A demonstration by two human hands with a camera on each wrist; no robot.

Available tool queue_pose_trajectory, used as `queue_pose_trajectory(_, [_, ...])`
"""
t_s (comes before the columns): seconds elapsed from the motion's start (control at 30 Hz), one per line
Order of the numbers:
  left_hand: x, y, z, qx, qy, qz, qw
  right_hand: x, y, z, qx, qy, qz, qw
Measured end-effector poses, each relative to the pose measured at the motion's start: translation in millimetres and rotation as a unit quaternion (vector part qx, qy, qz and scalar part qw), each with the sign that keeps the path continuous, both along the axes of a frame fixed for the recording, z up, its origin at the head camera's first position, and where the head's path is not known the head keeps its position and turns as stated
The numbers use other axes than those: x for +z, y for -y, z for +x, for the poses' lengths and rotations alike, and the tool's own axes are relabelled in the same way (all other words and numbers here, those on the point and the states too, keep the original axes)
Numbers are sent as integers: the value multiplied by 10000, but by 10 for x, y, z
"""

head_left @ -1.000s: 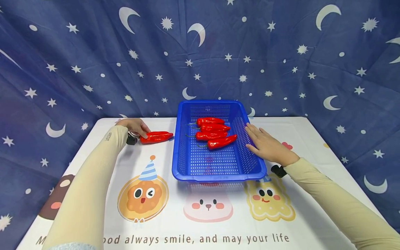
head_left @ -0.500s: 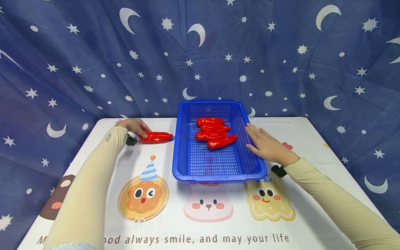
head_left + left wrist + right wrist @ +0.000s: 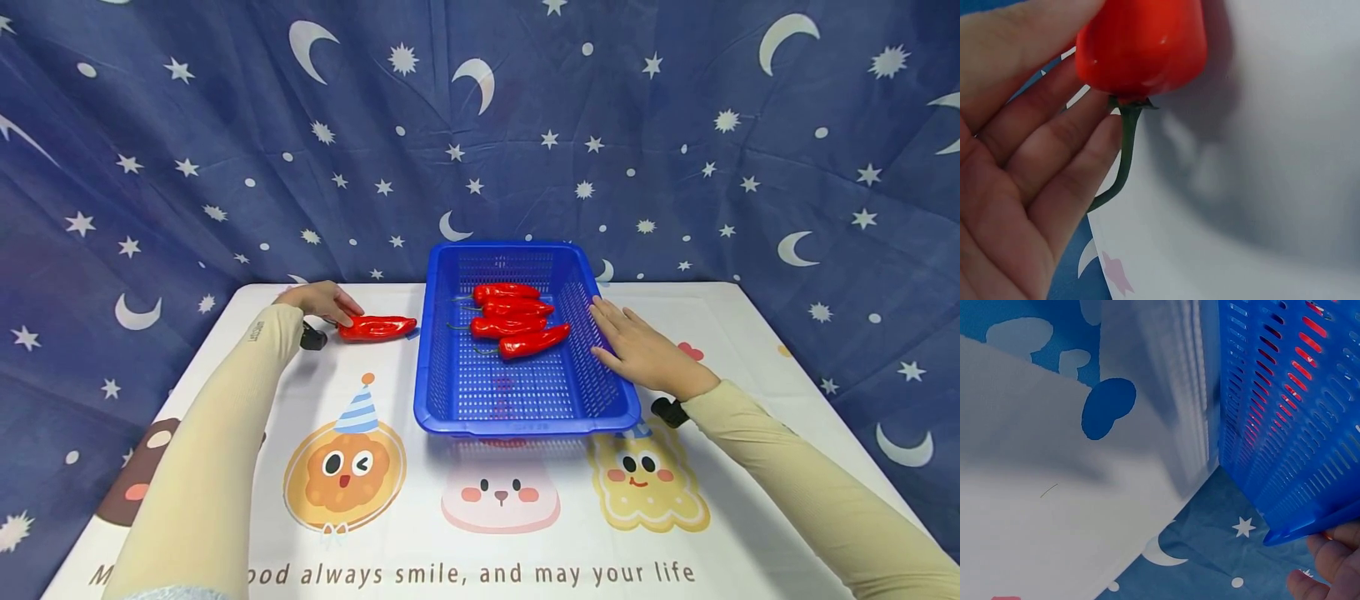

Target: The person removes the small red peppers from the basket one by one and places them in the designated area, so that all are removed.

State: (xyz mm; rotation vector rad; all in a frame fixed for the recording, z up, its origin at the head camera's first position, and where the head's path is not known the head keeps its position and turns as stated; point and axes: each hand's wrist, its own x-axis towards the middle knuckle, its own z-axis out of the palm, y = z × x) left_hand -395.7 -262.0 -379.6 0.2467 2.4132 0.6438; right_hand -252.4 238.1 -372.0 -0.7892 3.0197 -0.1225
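Blue basket (image 3: pixel 525 427): sits at mid-table, its slotted left wall standing between the loose red pepper (image 3: pixel 378 328) and the four peppers (image 3: pixel 534 340) inside.
Peppers in the basket: lie in a close row toward the far end, stems to the left, tips to the right.
White table cover (image 3: pixel 585 575): carries cartoon faces and a line of lettering; a blue curtain (image 3: pixel 675 204) of moons and stars hangs behind.
Black wrist devices: one (image 3: pixel 313 337) under the left wrist, another (image 3: pixel 670 412) by the right.
Pepper's line: long axis running left to right — tip toward the basket and just short of it, curved green stem (image 3: pixel 1127 147) at the left-hand end.
Left hand (image 3: pixel 321 302): pinches the loose red pepper near its stem end, thumb against the near side and fingers behind; most of the body extends rightward beyond the grip. Whether it touches the cover, one cannot tell.
Right hand (image 3: pixel 651 354): rests on the basket's right rim, fingers extended.
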Motion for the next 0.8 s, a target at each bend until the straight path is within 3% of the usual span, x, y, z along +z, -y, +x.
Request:
queue_pose_trajectory(0.33, [-9, 24, 16, -24, -380, 41, 9993, 2, 1, 6, 16, -17, 0, 10000])
queue_pose_trajectory(0.5, [-32, 26, 1, 96, -390, 58, 9992, 3, 1, 10, -2, 15, 20, 10000])
queue_pose_trajectory(0.8, [-15, 2, 44, 34, -316, 136, 9994, 19, -9, 17, 84, -5, -32, 10000])
